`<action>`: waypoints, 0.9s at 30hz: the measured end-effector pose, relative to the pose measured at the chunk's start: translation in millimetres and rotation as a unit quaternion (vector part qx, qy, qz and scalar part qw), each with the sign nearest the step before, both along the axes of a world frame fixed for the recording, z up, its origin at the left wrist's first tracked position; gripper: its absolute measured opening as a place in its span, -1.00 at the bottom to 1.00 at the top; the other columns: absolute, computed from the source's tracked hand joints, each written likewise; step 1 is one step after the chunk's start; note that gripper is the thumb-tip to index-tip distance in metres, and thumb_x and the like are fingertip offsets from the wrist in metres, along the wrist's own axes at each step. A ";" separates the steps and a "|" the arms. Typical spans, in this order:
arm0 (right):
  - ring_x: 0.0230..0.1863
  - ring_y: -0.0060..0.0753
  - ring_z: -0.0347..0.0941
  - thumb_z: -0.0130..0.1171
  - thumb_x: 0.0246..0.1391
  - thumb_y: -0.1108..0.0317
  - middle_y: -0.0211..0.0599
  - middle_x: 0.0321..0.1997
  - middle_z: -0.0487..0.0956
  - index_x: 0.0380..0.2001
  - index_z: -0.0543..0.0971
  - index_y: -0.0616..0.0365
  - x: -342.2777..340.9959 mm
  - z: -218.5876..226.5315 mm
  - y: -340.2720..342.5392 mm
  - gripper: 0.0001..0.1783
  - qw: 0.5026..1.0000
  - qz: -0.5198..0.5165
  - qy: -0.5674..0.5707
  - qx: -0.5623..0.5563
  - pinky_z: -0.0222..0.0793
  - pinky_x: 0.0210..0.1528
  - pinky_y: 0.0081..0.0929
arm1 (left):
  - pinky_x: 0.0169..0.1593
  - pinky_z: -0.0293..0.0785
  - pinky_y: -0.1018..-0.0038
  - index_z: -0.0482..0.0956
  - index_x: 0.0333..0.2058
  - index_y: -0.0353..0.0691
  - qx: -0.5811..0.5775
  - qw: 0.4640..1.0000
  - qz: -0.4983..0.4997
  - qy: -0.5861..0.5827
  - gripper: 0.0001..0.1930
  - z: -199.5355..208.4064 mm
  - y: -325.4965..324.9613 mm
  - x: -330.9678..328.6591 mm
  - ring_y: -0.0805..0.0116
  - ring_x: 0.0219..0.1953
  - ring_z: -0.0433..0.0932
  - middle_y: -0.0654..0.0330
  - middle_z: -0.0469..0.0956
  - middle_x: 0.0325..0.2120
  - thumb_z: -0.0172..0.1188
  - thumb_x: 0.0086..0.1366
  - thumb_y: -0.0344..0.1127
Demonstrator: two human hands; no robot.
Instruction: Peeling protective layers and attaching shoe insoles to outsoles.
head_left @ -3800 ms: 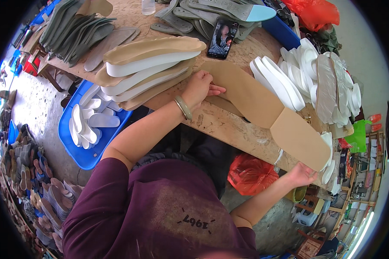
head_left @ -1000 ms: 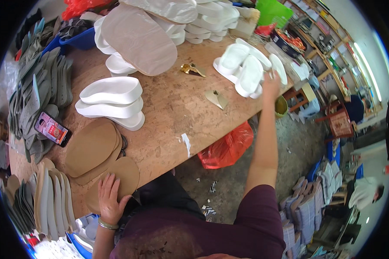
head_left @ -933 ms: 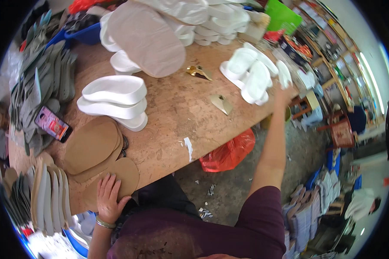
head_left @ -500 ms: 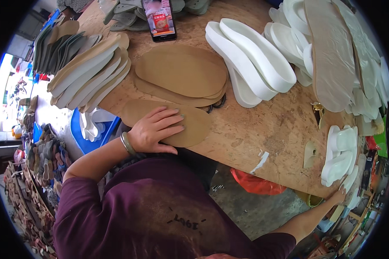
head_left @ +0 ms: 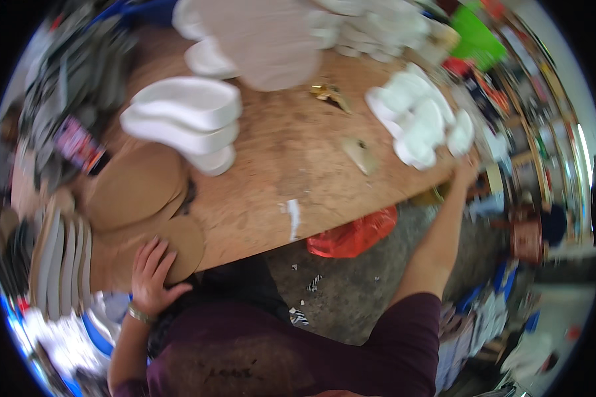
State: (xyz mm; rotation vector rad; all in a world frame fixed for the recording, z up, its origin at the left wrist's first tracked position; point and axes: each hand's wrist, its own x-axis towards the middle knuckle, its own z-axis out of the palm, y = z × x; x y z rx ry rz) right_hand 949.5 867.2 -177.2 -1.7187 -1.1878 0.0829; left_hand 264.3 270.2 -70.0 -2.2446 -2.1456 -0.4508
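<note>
Head view: left hand [head_left: 153,281] spread flat, gripping nothing, on brown sole sheet [head_left: 187,245] at near edge of desk [head_left: 258,192], perhaps steadying it. Right hand [head_left: 467,172] stretched to desk's right end, fingertips by lone white sole [head_left: 461,134]; blur hides whether it grips. Overlapping brown sheets [head_left: 136,182] just beyond left hand, seemingly kept within reach. White soles [head_left: 185,102] stacked, probably saving room. Left hand covers part of its sheet; phone [head_left: 79,144] smeared; big pale sheet [head_left: 271,49] cut off above.

Blurred shirt print [head_left: 232,371], unreadable phone screen [head_left: 79,143]
</note>
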 end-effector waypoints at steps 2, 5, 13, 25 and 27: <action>0.07 0.16 0.51 0.28 -0.02 -0.17 0.17 0.01 0.58 0.00 0.53 0.25 63.9 68.8 -0.9 -0.28 0.975 -0.059 -0.214 -0.002 0.42 0.11 -0.08 | 0.25 0.24 -0.07 0.52 -0.01 -0.25 0.039 0.997 -0.056 -0.035 -0.24 -17.3 5.3 -5.4 -0.16 0.21 0.36 -0.05 0.45 0.11 0.34 -0.02 0.25; 0.12 0.14 0.48 0.35 -0.14 -0.25 0.14 0.06 0.56 0.00 0.53 0.32 -79.2 52.7 -12.5 -0.14 0.982 -0.149 -0.043 -0.112 0.41 0.14 -0.08 | 0.24 0.23 -0.08 0.49 0.02 -0.27 -0.010 1.000 0.000 0.025 -0.24 5.4 -1.8 6.6 -0.17 0.21 0.35 -0.05 0.42 0.12 0.30 0.04 0.27; 0.15 -0.07 0.47 0.60 -0.33 0.07 0.03 0.21 0.47 0.17 0.40 0.43 -49.7 95.4 19.9 0.02 0.962 -0.015 0.059 -0.267 0.40 0.15 -0.19 | 0.24 0.24 -0.09 0.52 -0.02 -0.25 -0.012 1.000 0.000 0.015 -0.25 -1.9 3.7 1.5 -0.13 0.20 0.36 -0.02 0.43 0.11 0.25 0.07 0.33; 0.11 0.02 0.43 0.34 0.03 0.49 -0.02 0.20 0.41 0.31 0.26 0.12 -119.4 106.1 -66.1 -0.23 0.855 0.107 0.441 0.253 0.55 -0.01 -0.05 | 0.23 0.27 -0.05 0.54 -0.05 -0.21 0.003 1.000 0.013 -0.013 -0.30 9.0 9.6 4.3 -0.13 0.17 0.39 0.00 0.48 0.06 0.40 -0.05 0.20; 0.23 0.11 0.31 0.27 0.07 0.51 0.00 0.31 0.29 0.39 0.12 0.10 -163.9 129.1 -120.1 -0.15 0.831 0.252 0.426 0.255 0.46 0.13 0.12 | 0.23 0.28 -0.03 0.55 -0.05 -0.21 0.007 0.999 0.026 -0.017 -0.30 11.9 6.0 1.6 -0.11 0.17 0.40 0.00 0.48 0.06 0.41 -0.06 0.18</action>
